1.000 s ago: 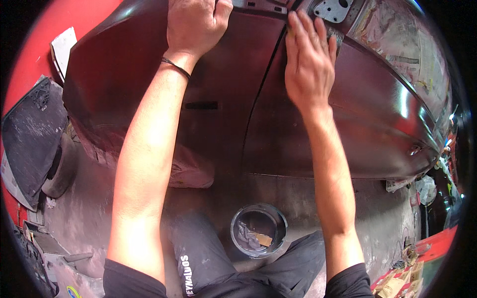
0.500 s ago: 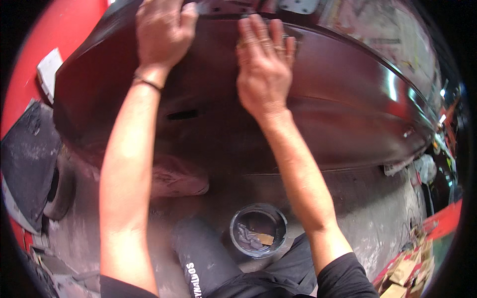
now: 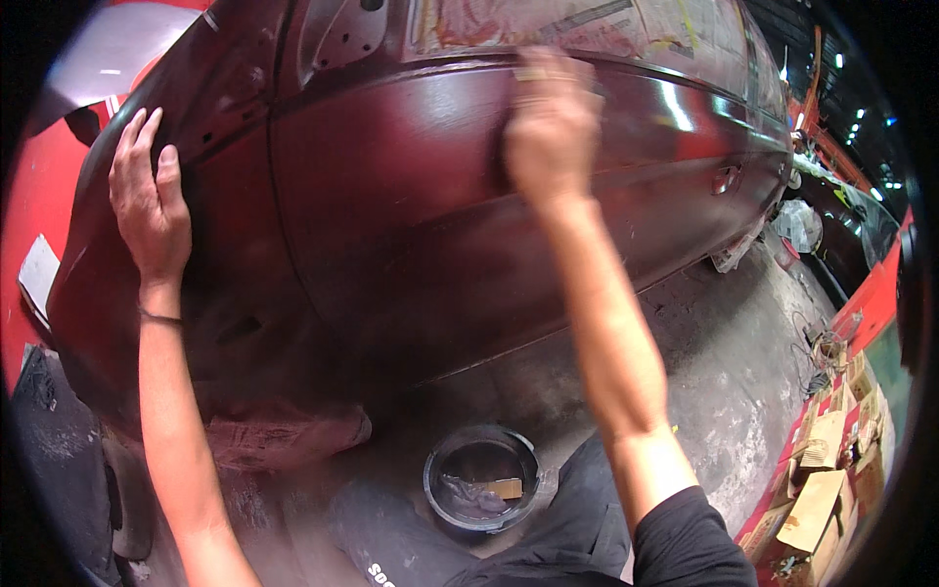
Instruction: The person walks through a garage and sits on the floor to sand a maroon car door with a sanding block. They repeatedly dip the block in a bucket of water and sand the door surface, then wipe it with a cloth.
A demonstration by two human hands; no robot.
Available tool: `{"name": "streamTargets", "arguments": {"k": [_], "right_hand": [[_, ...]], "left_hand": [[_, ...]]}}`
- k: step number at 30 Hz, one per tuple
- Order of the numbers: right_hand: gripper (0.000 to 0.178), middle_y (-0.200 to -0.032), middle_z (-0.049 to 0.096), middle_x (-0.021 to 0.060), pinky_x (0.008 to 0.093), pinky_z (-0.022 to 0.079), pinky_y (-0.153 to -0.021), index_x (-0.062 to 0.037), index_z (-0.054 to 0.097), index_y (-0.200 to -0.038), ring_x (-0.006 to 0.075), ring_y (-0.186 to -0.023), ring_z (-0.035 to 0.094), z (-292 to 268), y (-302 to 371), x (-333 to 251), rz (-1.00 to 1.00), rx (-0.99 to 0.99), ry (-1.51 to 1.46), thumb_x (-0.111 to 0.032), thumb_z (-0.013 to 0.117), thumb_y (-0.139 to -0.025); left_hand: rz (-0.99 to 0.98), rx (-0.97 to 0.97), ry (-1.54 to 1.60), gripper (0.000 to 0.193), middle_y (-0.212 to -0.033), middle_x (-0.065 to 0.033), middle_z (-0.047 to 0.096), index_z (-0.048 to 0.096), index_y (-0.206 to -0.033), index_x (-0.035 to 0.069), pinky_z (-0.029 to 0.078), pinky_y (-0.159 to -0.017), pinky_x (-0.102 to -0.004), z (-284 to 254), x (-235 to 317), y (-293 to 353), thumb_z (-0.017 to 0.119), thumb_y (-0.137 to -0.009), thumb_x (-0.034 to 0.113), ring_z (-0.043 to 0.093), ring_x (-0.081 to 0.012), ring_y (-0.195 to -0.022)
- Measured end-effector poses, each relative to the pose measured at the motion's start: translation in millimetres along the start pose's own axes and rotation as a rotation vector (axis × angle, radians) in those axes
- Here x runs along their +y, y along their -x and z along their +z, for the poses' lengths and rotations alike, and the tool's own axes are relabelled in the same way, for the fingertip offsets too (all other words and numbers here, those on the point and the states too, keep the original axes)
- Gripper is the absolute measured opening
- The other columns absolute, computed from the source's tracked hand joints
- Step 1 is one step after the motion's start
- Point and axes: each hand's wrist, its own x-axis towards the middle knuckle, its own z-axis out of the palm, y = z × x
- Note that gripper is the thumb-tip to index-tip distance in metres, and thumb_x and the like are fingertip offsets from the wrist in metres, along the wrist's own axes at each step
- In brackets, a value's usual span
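Observation:
A dark maroon car body point(image 3: 421, 254) with a dull, partly shiny finish fills the space before me. My left hand point(image 3: 152, 201) rests on its front side panel at the left, fingers stretched and a little apart, holding nothing I can see. A dark band circles that wrist. My right hand point(image 3: 555, 132) is against the upper door panel, just under the covered window point(image 3: 646, 29). Motion smears its fingers, and whether anything lies under the palm is hidden. Between my knees stands a black bucket point(image 3: 431, 494) with a grey cloth point(image 3: 469, 496) and a tan block point(image 3: 506, 488) inside.
Flattened cardboard boxes point(image 3: 814, 509) lie on the floor at the lower right, near a tangle of cable point(image 3: 817, 357). Pinkish sheeting point(image 3: 284, 438) covers something low under the car's left part. A dark panel point(image 3: 59, 460) leans at the left edge.
My view has swung right, showing more of the door and window. My left hand now sits farther left on the panel, apart from the right, which has moved along below the window.

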Motion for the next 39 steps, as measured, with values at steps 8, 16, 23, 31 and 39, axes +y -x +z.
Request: {"name": "streamTargets", "arguments": {"k": [8, 16, 23, 31, 39], "right_hand": [[0.034, -0.137, 0.070, 0.0125, 0.0484, 0.044, -0.116, -0.0129, 0.068, -0.134, 0.0335, -0.133, 0.061, -20.7, -15.2, 55.3, -0.344, -0.063, -0.048, -0.016, 0.057, -0.103], [0.029, -0.114, 0.076, 0.0168, 0.0473, 0.052, -0.100, -0.0016, 0.073, -0.117, 0.0374, -0.113, 0.068, -39.7, -34.4, 101.8, -0.074, -0.005, 0.184, -0.009, 0.053, -0.098], [0.035, -0.135, 0.070, 0.0064, 0.0555, 0.035, -0.124, -0.0137, 0.072, -0.127, 0.0303, -0.138, 0.058, -2.6, 0.7, -56.1, -0.222, -0.046, -0.335, -0.015, 0.061, -0.094], [0.028, -0.126, 0.073, 0.0070, 0.0468, 0.048, -0.108, -0.0139, 0.073, -0.123, 0.0326, -0.125, 0.061, -57.7, -42.7, 140.0, -0.185, 0.037, 0.216, -0.015, 0.059, -0.098], [0.023, -0.115, 0.072, 0.0113, 0.0450, 0.050, -0.106, -0.0075, 0.072, -0.111, 0.0317, -0.116, 0.066, 10.8, -1.1, -125.8, -0.287, 0.018, -0.391, -0.010, 0.065, -0.089]], "left_hand": [[0.024, -0.063, -0.074, 0.045, -0.159, -0.0116, 0.053, 0.057, -0.152, 0.012, 0.028, -0.127, -0.0446, -6.1, -3.0, -1.2, 0.043, -0.114, 0.030, 0.045, -0.0294, -0.151], [0.033, -0.068, -0.086, 0.046, -0.160, -0.0109, 0.052, 0.054, -0.154, 0.010, 0.030, -0.126, -0.0448, 3.1, 1.9, -2.7, 0.042, -0.114, 0.028, 0.044, -0.0294, -0.151], [0.034, -0.095, -0.063, 0.047, -0.161, -0.0103, 0.051, 0.053, -0.156, 0.010, 0.030, -0.127, -0.0444, 3.3, -1.3, -0.8, 0.040, -0.114, 0.028, 0.042, -0.0289, -0.153], [-0.013, -0.064, -0.021, 0.046, -0.162, -0.0098, 0.052, 0.056, -0.154, 0.011, 0.027, -0.128, -0.0434, 0.2, 8.4, -1.0, 0.040, -0.114, 0.029, 0.043, -0.0286, -0.153], [0.032, -0.060, -0.079, 0.045, -0.158, -0.0109, 0.054, 0.059, -0.151, 0.012, 0.029, -0.126, -0.0444, 3.8, 4.6, -1.5, 0.045, -0.112, 0.029, 0.045, -0.0287, -0.151]]}}
